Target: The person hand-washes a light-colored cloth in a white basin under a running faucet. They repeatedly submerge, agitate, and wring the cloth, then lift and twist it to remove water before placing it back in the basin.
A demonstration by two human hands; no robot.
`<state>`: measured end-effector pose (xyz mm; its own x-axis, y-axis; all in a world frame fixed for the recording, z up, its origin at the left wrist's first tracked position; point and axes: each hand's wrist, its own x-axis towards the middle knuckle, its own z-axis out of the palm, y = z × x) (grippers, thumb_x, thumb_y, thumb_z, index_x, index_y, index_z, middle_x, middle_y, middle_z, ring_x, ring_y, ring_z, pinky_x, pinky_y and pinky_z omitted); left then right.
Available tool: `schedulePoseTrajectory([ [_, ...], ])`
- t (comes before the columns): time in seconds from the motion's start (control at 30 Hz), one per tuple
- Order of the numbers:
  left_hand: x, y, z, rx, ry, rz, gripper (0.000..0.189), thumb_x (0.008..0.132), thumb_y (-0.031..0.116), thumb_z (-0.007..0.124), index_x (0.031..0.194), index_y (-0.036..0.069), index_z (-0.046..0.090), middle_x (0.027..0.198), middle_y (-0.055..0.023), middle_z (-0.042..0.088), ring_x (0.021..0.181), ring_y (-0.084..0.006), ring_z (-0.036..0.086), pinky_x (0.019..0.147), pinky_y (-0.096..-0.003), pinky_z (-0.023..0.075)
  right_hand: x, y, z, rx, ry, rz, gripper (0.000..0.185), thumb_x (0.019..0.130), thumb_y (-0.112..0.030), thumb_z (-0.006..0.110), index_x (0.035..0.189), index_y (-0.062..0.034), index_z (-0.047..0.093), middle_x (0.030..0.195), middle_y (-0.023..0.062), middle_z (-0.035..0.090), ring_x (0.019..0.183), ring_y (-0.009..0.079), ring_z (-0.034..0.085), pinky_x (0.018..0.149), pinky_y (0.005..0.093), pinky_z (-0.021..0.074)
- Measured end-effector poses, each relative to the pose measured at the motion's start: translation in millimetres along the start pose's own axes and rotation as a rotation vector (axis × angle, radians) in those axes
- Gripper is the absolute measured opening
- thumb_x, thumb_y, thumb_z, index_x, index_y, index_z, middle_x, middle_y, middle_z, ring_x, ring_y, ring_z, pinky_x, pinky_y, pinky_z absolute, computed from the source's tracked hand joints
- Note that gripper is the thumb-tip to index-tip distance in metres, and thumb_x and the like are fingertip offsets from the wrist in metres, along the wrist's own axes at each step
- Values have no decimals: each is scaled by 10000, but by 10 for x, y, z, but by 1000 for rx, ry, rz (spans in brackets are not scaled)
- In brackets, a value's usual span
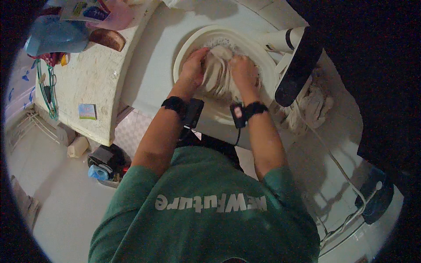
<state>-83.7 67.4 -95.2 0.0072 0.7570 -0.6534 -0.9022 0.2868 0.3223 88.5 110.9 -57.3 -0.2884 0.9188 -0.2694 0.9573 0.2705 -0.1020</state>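
Note:
A pale round basin [176,65] sits in front of me with suds [217,41] along its far inner side. Inside it, a cream-coloured cloth [213,74] is bunched into folds between my hands. My left hand [194,67] grips the cloth's left edge, thumb toward the far side. On the right, my right hand [245,74] is closed in a fist around another part of the same cloth, its fingertips partly hidden. Each wrist wears a black strap with a small dark device, and these hang over the basin's near side.
A worn white counter [88,79] at left bears a wooden comb [108,38], a blue plastic bag [57,34], a green cord [39,79] and a small square packet [86,111]. A white cylinder [279,39], a long dark object [297,69] and crumpled cloth [312,107] crowd the right. A pale cable [335,161] trails nearby.

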Motion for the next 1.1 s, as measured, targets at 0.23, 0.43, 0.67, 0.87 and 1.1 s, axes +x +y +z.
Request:
schedulePoseTrajectory([
  [0.23,-438,72,323,13,-66,-103,308,948,290,508,1096,33,590,979,-78,643,918,-205,598,820,-322,491,-347,-682,-336,883,154,-203,304,882,-255,560,1100,-49,607,1045,193,643,951,374,614,792,420,497],
  [0.43,-450,-91,100,544,-299,137,402,980,353,420,1133,15,575,1012,-97,653,929,-220,615,797,-332,500,-241,-824,-305,372,-47,-80,293,871,-290,539,995,-50,654,916,234,640,882,394,619,759,441,496],
  [0.67,-333,-99,51,-294,107,-74,310,968,208,472,1193,1,525,1160,-148,599,1074,-281,575,957,-433,466,282,-10,-41,925,346,312,277,850,-249,593,1053,-72,663,974,215,658,921,374,621,835,453,469],
  [0.87,-362,-14,52,-256,168,43,282,961,201,482,1196,60,548,1134,-110,603,1077,-278,548,962,-417,449,-257,-78,31,64,320,-308,464,817,-199,657,1230,-32,523,1190,202,563,1070,395,531,968,459,378],
  [1.1,-223,10,57,-86,97,72,307,916,268,584,1158,79,583,1100,-77,608,1033,-234,553,932,-374,463,303,-96,24,117,62,-152,236,811,-235,646,937,-35,644,962,191,643,916,380,588,828,456,425],
])
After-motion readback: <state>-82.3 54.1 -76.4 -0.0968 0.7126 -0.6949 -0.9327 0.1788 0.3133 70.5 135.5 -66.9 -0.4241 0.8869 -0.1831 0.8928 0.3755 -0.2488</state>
